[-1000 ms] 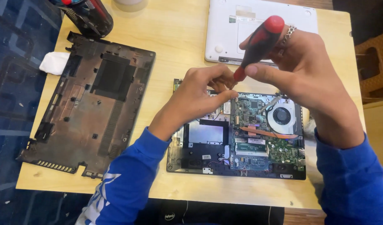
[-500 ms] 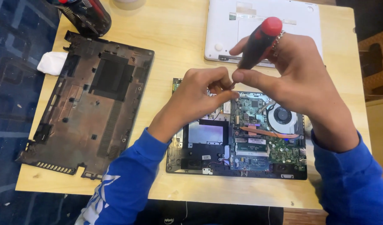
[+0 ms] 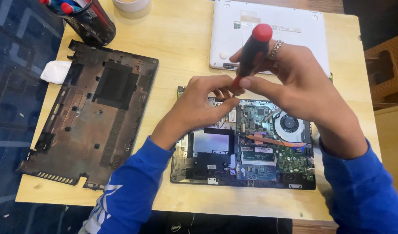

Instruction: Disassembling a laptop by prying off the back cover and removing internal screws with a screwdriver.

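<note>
Right hand (image 3: 307,93) is closed around a screwdriver (image 3: 251,54) with a black-and-red handle, held nearly upright, tip down at the upper-left area of the opened laptop (image 3: 244,149). Left hand (image 3: 203,104) is curled at the shaft's lower end, fingertips pinching around the tip; can't tell if it holds the shaft itself or a screw, fingers hide it. The laptop sits at the near-right part of the wooden table (image 3: 181,52), internals up: fan (image 3: 289,123), green board, copper heat pipe all exposed. Progress, as I read it: bottom cover (image 3: 93,115) is already off and lies inside-up to the left, well apart from the chassis; board, fan and drive bay parts are in place, so most of the internal work looks left. White closed laptop (image 3: 268,30) lies beyond the hands; mesh tool cup (image 3: 88,19) and a white cloth (image 3: 56,71) sit at the far-left. Versus the earlier frames: hands and driver sit on the same spot, handle slightly more upright, left fingers tucked a bit closer to the tip; nothing on the table has moved.
</note>
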